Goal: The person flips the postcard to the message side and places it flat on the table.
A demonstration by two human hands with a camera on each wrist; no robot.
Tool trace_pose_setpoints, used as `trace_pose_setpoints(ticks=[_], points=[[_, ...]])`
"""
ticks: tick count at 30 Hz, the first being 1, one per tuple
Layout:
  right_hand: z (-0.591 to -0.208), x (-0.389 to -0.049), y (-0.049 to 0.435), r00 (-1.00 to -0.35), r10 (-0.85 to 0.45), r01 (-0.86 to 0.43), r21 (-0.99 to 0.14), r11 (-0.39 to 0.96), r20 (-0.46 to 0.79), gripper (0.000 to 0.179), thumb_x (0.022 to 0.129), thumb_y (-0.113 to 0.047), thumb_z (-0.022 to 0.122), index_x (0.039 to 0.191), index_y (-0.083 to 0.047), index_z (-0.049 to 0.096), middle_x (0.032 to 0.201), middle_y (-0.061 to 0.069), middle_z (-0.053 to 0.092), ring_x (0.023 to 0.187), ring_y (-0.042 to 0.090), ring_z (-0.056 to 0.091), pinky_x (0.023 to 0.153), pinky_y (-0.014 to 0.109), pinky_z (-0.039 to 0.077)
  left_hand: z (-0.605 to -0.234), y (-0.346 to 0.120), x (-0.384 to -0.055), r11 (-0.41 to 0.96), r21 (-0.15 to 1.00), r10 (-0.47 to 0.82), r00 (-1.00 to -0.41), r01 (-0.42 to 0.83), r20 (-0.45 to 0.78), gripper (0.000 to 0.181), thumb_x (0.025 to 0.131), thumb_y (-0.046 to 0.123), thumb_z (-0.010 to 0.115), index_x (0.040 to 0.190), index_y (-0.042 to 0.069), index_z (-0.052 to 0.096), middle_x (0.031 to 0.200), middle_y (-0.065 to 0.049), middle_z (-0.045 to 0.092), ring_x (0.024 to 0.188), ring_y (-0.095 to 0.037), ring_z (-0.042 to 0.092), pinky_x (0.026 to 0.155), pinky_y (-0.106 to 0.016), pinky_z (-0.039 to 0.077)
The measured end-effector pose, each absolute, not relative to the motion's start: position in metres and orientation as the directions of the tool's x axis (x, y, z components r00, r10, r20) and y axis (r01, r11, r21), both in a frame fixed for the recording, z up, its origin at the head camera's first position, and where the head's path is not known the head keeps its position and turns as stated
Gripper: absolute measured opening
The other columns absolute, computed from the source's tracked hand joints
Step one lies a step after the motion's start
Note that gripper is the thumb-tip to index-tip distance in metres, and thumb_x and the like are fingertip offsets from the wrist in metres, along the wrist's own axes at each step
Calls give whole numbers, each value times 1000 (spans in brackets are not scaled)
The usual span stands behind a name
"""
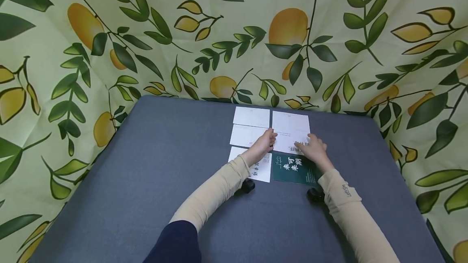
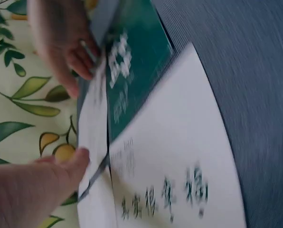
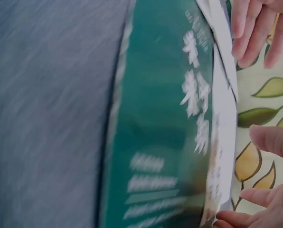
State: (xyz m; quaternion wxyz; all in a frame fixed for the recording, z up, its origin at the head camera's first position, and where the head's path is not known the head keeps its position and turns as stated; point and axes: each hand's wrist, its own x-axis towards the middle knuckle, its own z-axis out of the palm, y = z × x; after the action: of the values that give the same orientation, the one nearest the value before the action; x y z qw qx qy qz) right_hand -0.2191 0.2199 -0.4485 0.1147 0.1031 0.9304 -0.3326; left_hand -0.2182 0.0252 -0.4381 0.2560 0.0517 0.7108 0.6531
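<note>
"As you look down from the head view, with the green card [image 1: 292, 172] at the dial's centre, where are the hands?"

"Left hand [image 1: 261, 145] at ten o'clock, fingers relaxed; right hand [image 1: 315, 149] between one and two, thumb apart from its fingers. Neither grips anything; whether they touch the cards, I can't tell."

"And the rest?"

"Lettered white card [image 1: 261, 170] at nine, large white card [image 1: 291, 122] at twelve, two smaller white cards [image 1: 252, 115] past ten, all on grey cloth [image 1: 117, 177]."
</note>
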Motion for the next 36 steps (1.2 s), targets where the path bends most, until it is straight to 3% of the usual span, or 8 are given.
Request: trace_pose_setpoints(ticks=[7,12,17,28,36], points=[[-450,-210,235,-950,79,266,-649,713,-303,77,94,-37,49,145,8,13,145,34,23,125,49,24,102,63,27,-443,32,-218,30,936,409,-850,-351,-332,67,99,45,8,148,0,16,156,-18,14,146,-28,14,118,-37,19],[-447,-205,241,-942,55,281,-687,670,-332,81,95,-42,45,146,7,5,149,33,16,130,47,29,105,61,30,-444,36,-219,3,934,398,-856,-357,-329,67,99,46,10,148,0,17,156,-17,12,146,-31,12,118,-39,18],[-447,-204,243,-936,55,308,-733,607,-348,84,95,-44,43,146,8,1,150,33,13,136,46,21,110,57,24,-445,37,-220,-7,933,371,-867,-361,-333,66,99,46,11,148,1,19,156,-15,12,145,-32,13,117,-40,20],[-448,-204,237,-936,99,335,-774,538,-337,76,97,-37,42,147,7,5,151,30,16,137,41,24,113,53,23,-447,36,-223,-67,920,309,-884,-387,-350,64,100,43,18,148,1,16,154,-21,17,142,-32,21,116,-38,25],[-499,-226,258,-947,217,312,-829,464,-236,78,95,-49,40,148,0,13,151,24,22,132,38,29,110,55,27,-444,34,-223,-63,915,316,-877,-398,-360,63,100,44,18,149,4,16,152,-21,22,140,-31,25,115,-37,27]])
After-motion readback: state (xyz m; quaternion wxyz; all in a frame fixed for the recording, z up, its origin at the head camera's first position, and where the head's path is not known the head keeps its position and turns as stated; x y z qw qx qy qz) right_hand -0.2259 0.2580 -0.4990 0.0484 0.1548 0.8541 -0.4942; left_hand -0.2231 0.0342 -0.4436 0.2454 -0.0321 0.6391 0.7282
